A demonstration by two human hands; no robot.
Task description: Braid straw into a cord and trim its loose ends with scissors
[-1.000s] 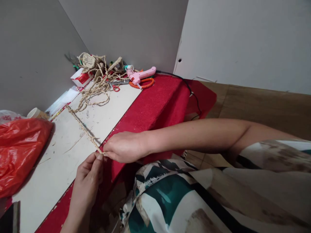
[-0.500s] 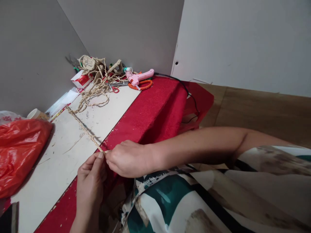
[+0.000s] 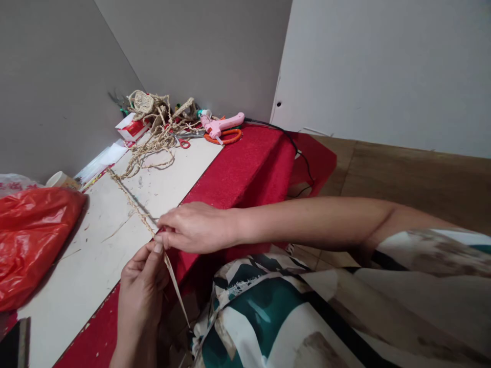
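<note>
A thin braided straw cord [image 3: 132, 203] stretches from the far part of the white board down to my fingers at its near edge. My left hand [image 3: 143, 278] pinches the near end of the cord between thumb and forefinger. Just above and to the right, my right hand [image 3: 197, 227] is closed on the straw, its fingertips touching those of my left hand. A flat pale strand [image 3: 177, 291] hangs from my fingers toward my lap.
Behind lies a tangle of braided cord [image 3: 153, 145] with scissors [image 3: 184, 143], a pink glue gun [image 3: 222, 124] and a red-white box [image 3: 131, 128]. A red plastic bag [image 3: 36, 240] and paper cup [image 3: 61, 180] are at left. Red cloth [image 3: 215, 179] borders the white board [image 3: 95, 266].
My right hand has moved up and slightly left, over the cord. The pale strand now shows hanging below my hands. My left hand keeps its pinch in nearly the same place.
</note>
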